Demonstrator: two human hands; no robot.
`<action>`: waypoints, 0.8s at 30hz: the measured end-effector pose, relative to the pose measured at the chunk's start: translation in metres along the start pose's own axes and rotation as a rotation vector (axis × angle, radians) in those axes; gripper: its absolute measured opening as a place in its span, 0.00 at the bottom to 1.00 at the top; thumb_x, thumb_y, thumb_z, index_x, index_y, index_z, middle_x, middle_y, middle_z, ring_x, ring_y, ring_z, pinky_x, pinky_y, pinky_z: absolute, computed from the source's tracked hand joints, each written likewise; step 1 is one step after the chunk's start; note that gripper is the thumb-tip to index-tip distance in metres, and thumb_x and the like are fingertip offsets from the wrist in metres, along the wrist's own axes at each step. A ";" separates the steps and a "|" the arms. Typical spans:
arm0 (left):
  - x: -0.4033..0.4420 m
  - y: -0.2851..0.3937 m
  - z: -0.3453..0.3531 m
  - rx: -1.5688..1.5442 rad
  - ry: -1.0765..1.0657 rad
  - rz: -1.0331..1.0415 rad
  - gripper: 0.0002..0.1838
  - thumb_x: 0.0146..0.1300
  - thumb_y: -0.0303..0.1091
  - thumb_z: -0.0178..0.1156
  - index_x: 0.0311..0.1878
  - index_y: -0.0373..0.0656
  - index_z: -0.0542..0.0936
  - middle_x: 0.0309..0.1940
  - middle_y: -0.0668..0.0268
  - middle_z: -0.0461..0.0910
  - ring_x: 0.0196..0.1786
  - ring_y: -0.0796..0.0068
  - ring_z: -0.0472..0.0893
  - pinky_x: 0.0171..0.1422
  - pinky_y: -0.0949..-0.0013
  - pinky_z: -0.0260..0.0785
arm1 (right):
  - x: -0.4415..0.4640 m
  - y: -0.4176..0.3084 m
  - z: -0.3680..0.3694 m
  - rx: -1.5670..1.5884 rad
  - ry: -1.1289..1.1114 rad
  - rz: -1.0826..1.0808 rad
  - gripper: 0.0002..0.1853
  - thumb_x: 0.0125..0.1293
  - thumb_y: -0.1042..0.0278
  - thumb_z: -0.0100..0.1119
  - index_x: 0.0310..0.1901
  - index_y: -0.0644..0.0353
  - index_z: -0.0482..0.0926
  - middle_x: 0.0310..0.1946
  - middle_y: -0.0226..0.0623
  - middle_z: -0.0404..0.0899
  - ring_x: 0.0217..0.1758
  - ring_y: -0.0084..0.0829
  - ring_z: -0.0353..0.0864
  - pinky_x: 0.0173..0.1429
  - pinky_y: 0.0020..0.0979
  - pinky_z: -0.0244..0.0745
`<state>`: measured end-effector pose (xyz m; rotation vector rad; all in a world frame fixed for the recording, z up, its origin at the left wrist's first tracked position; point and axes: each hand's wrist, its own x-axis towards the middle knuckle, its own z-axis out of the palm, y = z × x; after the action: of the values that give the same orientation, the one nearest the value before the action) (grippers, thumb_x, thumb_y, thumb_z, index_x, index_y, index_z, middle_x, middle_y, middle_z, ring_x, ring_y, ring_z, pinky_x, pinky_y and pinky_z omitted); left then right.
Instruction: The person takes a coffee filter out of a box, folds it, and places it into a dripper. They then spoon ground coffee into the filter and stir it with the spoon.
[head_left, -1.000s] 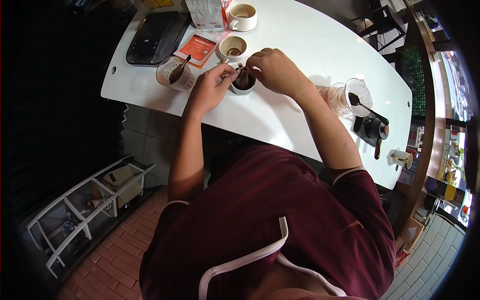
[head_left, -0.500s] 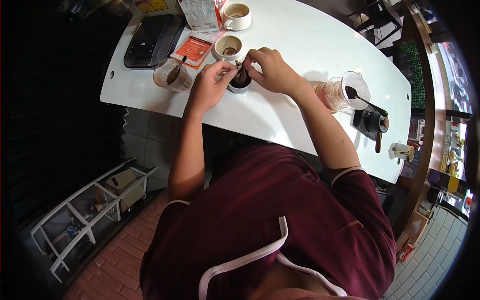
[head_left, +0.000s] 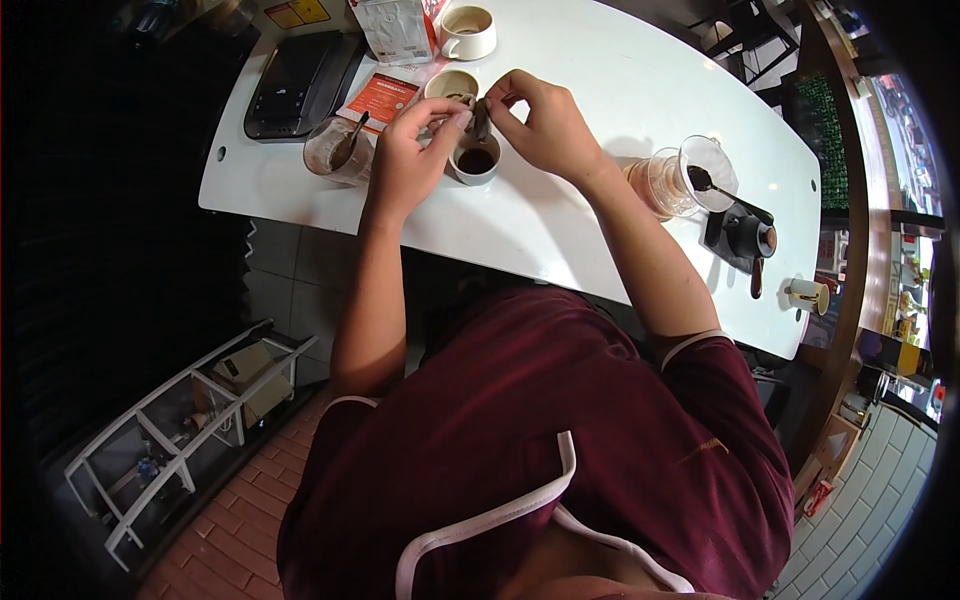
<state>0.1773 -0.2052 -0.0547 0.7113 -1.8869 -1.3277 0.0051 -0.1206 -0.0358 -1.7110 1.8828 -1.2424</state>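
Observation:
Pinched between both hands is a small, limp, dark filter bag (head_left: 482, 123), wet-looking, hanging just above a small cup (head_left: 477, 179) that holds dark liquid. My left hand (head_left: 408, 155) grips the bag's left side with thumb and fingertips. On the other side, my right hand (head_left: 543, 122) pinches its upper right edge with thumb and forefinger. Directly behind the bag stands a cream mug (head_left: 436, 87) with brown residue, partly covered by my fingers. Left of my left hand is a ribbed glass (head_left: 330, 158) with a dark spoon in it.
A second cream mug (head_left: 480, 44), a foil pouch (head_left: 400, 38), an orange packet (head_left: 378, 98) and a black scale (head_left: 290, 88) stand at the back left. To the right are a glass carafe (head_left: 654, 186), a clear dripper (head_left: 715, 160), a black-handled device (head_left: 745, 238) and a white mug (head_left: 803, 295).
Both hands have risen slightly away from me with the filter bag. It has come up out of the small cup, and the dark liquid inside now shows.

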 end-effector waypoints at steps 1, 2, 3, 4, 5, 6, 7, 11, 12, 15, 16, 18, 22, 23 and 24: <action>0.002 0.004 -0.001 0.036 -0.021 0.055 0.11 0.64 0.33 0.66 0.45 0.37 0.83 0.40 0.64 0.84 0.39 0.76 0.79 0.46 0.72 0.72 | 0.001 -0.001 0.000 0.023 0.030 -0.006 0.07 0.64 0.71 0.61 0.39 0.66 0.80 0.34 0.40 0.85 0.36 0.33 0.86 0.40 0.30 0.79; 0.003 0.006 -0.002 0.071 -0.045 0.110 0.11 0.63 0.32 0.67 0.46 0.38 0.83 0.40 0.64 0.84 0.39 0.77 0.78 0.45 0.72 0.72 | 0.001 -0.002 0.000 0.046 0.062 -0.010 0.07 0.64 0.71 0.61 0.40 0.66 0.80 0.34 0.39 0.86 0.34 0.30 0.86 0.39 0.29 0.79; 0.004 0.004 -0.002 0.071 -0.049 0.112 0.11 0.63 0.32 0.67 0.46 0.38 0.83 0.40 0.64 0.84 0.39 0.77 0.78 0.45 0.72 0.72 | 0.000 -0.002 0.000 0.045 0.067 -0.008 0.07 0.64 0.71 0.61 0.40 0.66 0.80 0.34 0.39 0.86 0.34 0.30 0.86 0.39 0.29 0.79; 0.005 -0.001 -0.001 0.096 -0.047 0.131 0.11 0.62 0.32 0.68 0.45 0.39 0.84 0.40 0.64 0.84 0.38 0.77 0.77 0.45 0.73 0.71 | 0.000 -0.001 0.000 0.047 0.081 -0.015 0.07 0.64 0.71 0.61 0.40 0.66 0.80 0.33 0.39 0.86 0.34 0.29 0.85 0.39 0.29 0.78; 0.006 -0.002 -0.001 0.121 -0.047 0.149 0.11 0.61 0.32 0.69 0.45 0.40 0.84 0.40 0.65 0.84 0.38 0.78 0.76 0.44 0.73 0.71 | -0.001 -0.002 -0.001 0.049 0.097 -0.021 0.07 0.64 0.72 0.61 0.40 0.66 0.81 0.33 0.39 0.86 0.33 0.28 0.84 0.39 0.29 0.78; 0.008 -0.003 0.000 0.120 -0.058 0.151 0.11 0.61 0.32 0.69 0.45 0.40 0.84 0.40 0.65 0.84 0.38 0.78 0.76 0.44 0.73 0.71 | -0.002 -0.004 -0.002 0.048 0.106 -0.015 0.07 0.64 0.72 0.61 0.40 0.66 0.81 0.33 0.39 0.86 0.33 0.28 0.84 0.39 0.29 0.78; 0.010 -0.003 0.001 0.130 -0.032 0.162 0.10 0.60 0.31 0.69 0.44 0.40 0.85 0.39 0.65 0.84 0.38 0.77 0.77 0.45 0.73 0.71 | -0.003 -0.007 -0.005 0.040 0.110 0.009 0.07 0.64 0.71 0.62 0.40 0.66 0.81 0.33 0.38 0.85 0.32 0.26 0.83 0.38 0.27 0.77; 0.022 0.019 0.016 -0.015 -0.014 0.220 0.09 0.58 0.29 0.70 0.42 0.41 0.85 0.39 0.65 0.85 0.39 0.76 0.79 0.46 0.72 0.72 | -0.010 -0.028 -0.028 0.066 0.202 0.065 0.08 0.62 0.70 0.62 0.38 0.68 0.80 0.32 0.43 0.86 0.39 0.36 0.88 0.46 0.32 0.81; 0.027 0.026 0.018 0.007 -0.037 0.222 0.09 0.58 0.29 0.70 0.42 0.40 0.85 0.39 0.65 0.85 0.40 0.75 0.80 0.47 0.71 0.73 | -0.013 -0.031 -0.035 0.059 0.225 0.080 0.08 0.62 0.70 0.62 0.38 0.68 0.80 0.32 0.43 0.86 0.39 0.36 0.88 0.46 0.32 0.81; 0.043 0.059 0.039 0.012 -0.129 0.407 0.09 0.58 0.29 0.70 0.42 0.40 0.85 0.39 0.64 0.86 0.40 0.75 0.81 0.48 0.71 0.73 | -0.029 -0.036 -0.063 0.089 0.383 0.123 0.08 0.64 0.71 0.62 0.39 0.67 0.81 0.31 0.39 0.85 0.37 0.30 0.86 0.45 0.29 0.79; 0.048 0.069 0.049 0.006 -0.168 0.444 0.10 0.57 0.29 0.71 0.42 0.41 0.85 0.39 0.65 0.87 0.40 0.74 0.81 0.49 0.71 0.73 | -0.037 -0.038 -0.076 0.072 0.415 0.122 0.07 0.66 0.72 0.62 0.40 0.67 0.80 0.33 0.36 0.85 0.37 0.23 0.84 0.43 0.25 0.77; 0.059 0.080 0.076 -0.037 -0.243 0.508 0.10 0.57 0.29 0.71 0.42 0.41 0.85 0.39 0.65 0.87 0.40 0.73 0.81 0.50 0.70 0.74 | -0.053 -0.043 -0.101 0.012 0.473 0.147 0.07 0.68 0.73 0.62 0.41 0.68 0.79 0.35 0.34 0.85 0.40 0.18 0.83 0.44 0.21 0.76; 0.065 0.113 0.129 -0.063 -0.334 0.652 0.10 0.56 0.31 0.71 0.42 0.42 0.86 0.37 0.66 0.87 0.41 0.73 0.83 0.51 0.70 0.75 | -0.080 -0.062 -0.148 0.078 0.619 0.324 0.04 0.69 0.75 0.59 0.38 0.67 0.77 0.31 0.37 0.83 0.34 0.22 0.81 0.40 0.24 0.76; 0.063 0.122 0.141 -0.075 -0.347 0.657 0.10 0.56 0.31 0.71 0.42 0.42 0.86 0.37 0.66 0.87 0.41 0.73 0.83 0.51 0.70 0.75 | -0.088 -0.058 -0.156 0.068 0.633 0.331 0.04 0.69 0.75 0.59 0.38 0.67 0.77 0.31 0.37 0.83 0.34 0.22 0.81 0.40 0.24 0.76; 0.059 0.131 0.153 -0.075 -0.387 0.575 0.10 0.58 0.29 0.71 0.43 0.40 0.85 0.40 0.64 0.87 0.44 0.72 0.83 0.52 0.69 0.74 | -0.097 -0.052 -0.163 0.085 0.654 0.305 0.05 0.69 0.75 0.58 0.38 0.68 0.77 0.31 0.37 0.83 0.34 0.22 0.81 0.40 0.25 0.76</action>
<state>0.0143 -0.1240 0.0502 -0.1485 -2.1044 -1.1960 -0.0557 0.0357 0.0666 -0.9755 2.2736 -1.8585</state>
